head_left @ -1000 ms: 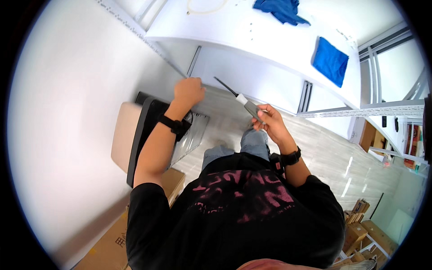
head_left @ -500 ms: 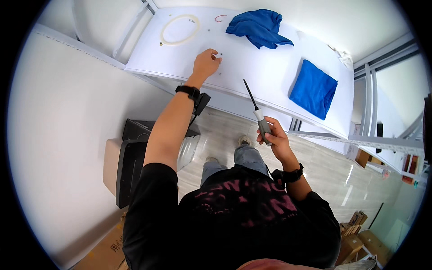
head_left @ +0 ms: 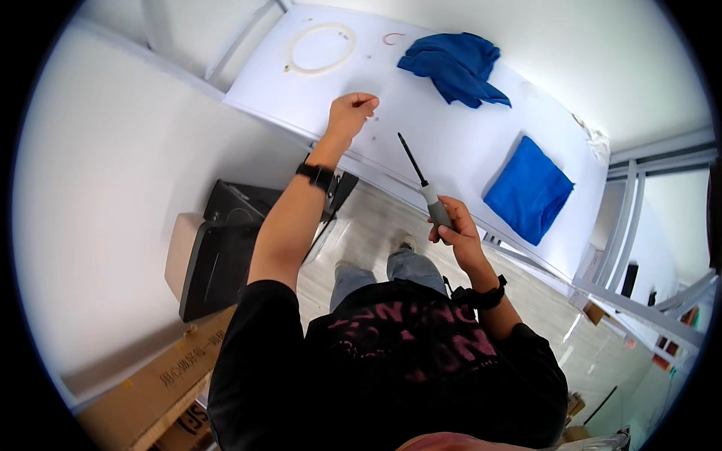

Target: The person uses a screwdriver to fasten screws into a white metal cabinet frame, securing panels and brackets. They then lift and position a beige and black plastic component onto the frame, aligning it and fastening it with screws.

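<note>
My right hand (head_left: 455, 225) is closed round the grey handle of a screwdriver (head_left: 436, 209). Its dark shaft points up and left, with the tip over the table's near edge. Over the white table, my left hand (head_left: 351, 115) has its thumb and fingertips pinched together. Whatever is between them is too small to make out. Close beside that hand, small dark pieces (head_left: 374, 138) that look like screws or holes dot the table top (head_left: 436, 150).
A cream ring-shaped tube (head_left: 292, 52) and a short red wire (head_left: 389, 39) lie at the back left. One blue cloth (head_left: 455, 68) is crumpled, another blue cloth (head_left: 530, 192) folded. A dark bin-like object (head_left: 218, 267) and a cardboard box (head_left: 154, 383) stand left.
The view has tilted, so the table appears shifted. My left fingers have drawn together into a pinch. My right hand still holds the screwdriver, its tip now slightly further left.
</note>
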The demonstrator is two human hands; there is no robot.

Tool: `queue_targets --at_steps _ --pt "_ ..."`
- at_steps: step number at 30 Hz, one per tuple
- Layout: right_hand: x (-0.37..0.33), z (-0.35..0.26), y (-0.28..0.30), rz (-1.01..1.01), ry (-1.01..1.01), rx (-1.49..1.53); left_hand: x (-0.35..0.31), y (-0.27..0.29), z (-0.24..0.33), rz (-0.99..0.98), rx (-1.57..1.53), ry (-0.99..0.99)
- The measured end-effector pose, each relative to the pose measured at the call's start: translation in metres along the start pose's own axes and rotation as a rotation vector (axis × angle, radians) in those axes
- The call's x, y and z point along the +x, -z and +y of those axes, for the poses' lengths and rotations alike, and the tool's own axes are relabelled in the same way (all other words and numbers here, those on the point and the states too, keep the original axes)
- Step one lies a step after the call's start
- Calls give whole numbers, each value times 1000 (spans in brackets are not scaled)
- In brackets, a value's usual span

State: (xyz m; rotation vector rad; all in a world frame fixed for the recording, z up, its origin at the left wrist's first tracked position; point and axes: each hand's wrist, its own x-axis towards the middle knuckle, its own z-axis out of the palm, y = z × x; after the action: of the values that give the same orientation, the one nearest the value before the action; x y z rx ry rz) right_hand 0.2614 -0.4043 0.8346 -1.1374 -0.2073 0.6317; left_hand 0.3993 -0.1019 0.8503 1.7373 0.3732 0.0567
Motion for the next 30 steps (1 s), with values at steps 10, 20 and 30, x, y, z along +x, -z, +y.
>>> queue_targets --at_steps 10,20,30 --pt "33 -7 -78 -362 -75 -195 -185 96 -22 107 -1103 99" --pt "28 11 -166 -619 -142 -510 -311 165 -61 467 -908 10" --pt "-22 90 -254 -652 -262 -365 -416 227 -112 551 -832 -34"
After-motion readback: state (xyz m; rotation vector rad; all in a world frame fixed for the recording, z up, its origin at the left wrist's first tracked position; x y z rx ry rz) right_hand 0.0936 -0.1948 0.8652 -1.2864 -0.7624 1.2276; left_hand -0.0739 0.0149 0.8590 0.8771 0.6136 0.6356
